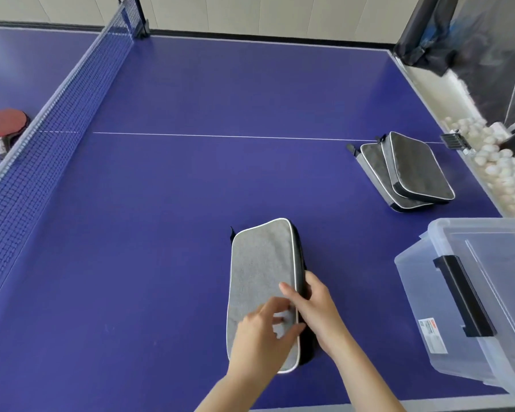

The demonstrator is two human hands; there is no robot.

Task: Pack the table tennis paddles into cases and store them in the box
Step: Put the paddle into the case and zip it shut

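Case held at six o'clock, one paddle lying beyond the net.

At nine o'clock a red paddle [5, 123] lies past the net [57, 114], well apart from the hands, and could be forgotten. At six o'clock the grey case [259, 263] lies flat on the table. The left hand [262, 331] curls its fingers on the near top face, thumb at the piped edge. The right hand [318, 307] clasps the right side, thumb on top. I cannot tell whether the zip is fully run, and if it is not, whatever is inside may slip out when lifted. Two spare cases [411, 171] are stacked at three o'clock. The box [411, 292] at four o'clock sits near the table's corner, lid seemingly on. A one-handed tug at the lid could shove it off.
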